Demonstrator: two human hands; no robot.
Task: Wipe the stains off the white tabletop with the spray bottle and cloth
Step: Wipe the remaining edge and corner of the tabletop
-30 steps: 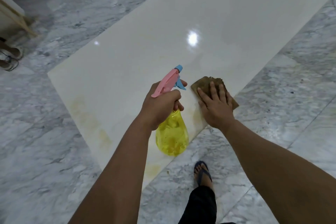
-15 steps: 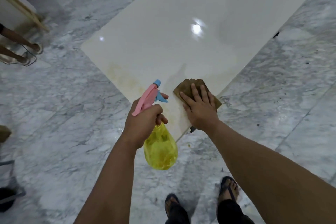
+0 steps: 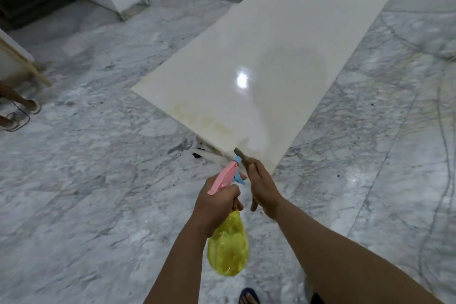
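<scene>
Right hand (image 3: pixel 262 186) had dragged the brown cloth (image 3: pixel 244 161) off the glossy white tabletop (image 3: pixel 283 57) corner — fingers pinching it; left hand (image 3: pixel 217 201) clamped round the yellow spray bottle (image 3: pixel 228 252) — yellowish stains (image 3: pixel 202 119) remained.

Soft blur — glare on tabletop (image 3: pixel 241 79)

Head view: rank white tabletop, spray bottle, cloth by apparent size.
1. white tabletop, largest by far.
2. spray bottle, gripped by the left hand; nearer the camera, so it looks inflated.
3. cloth, mostly hidden by the right hand; true size unclear.

The spray bottle (image 3: pixel 228 249) hangs over the floor (image 3: pixel 86 180), just before the tabletop's (image 3: pixel 271 57) near corner.
</scene>
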